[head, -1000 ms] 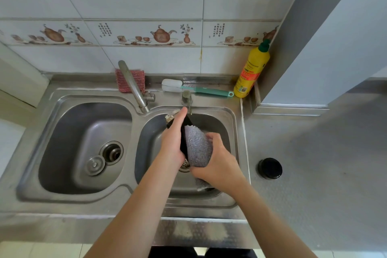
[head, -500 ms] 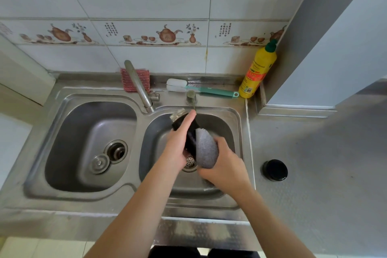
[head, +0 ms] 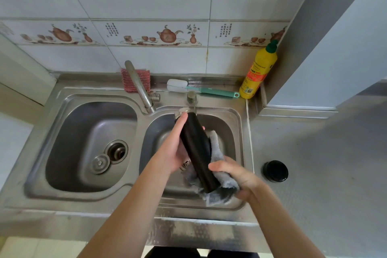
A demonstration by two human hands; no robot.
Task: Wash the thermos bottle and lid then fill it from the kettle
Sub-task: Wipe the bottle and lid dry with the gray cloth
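**Thermos scrubbed over the right basin**

Steel double sink (head: 37, 174) under tiled wall: over its right basin the black thermos bottle (head: 196, 148) slants, mouth toward the wall. The left hand (head: 173, 151) grasps its upper body; the right hand (head: 236, 174) clutches a grey cloth (head: 219, 190) around its base. Its black lid (head: 275, 171) sits on the counter (head: 314, 174) to the right, near a yellow detergent bottle (head: 257, 73).
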